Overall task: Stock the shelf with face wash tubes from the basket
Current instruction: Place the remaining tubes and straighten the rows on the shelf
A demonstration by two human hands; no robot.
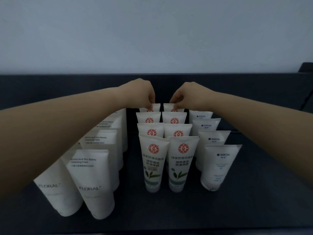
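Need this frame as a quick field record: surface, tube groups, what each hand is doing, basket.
surface: dark shelf, pale wall behind
left group: FLORAL tubes, standing cap-down in rows running back
centre group: red-emblem tubes, two columns, four visible in each
right group: MANTING tubes, one column of four
left hand: grip pinches top edge of rearmost tube in left centre column
right hand: grip pinches top edge of rearmost tube in right centre column
basket: not in view
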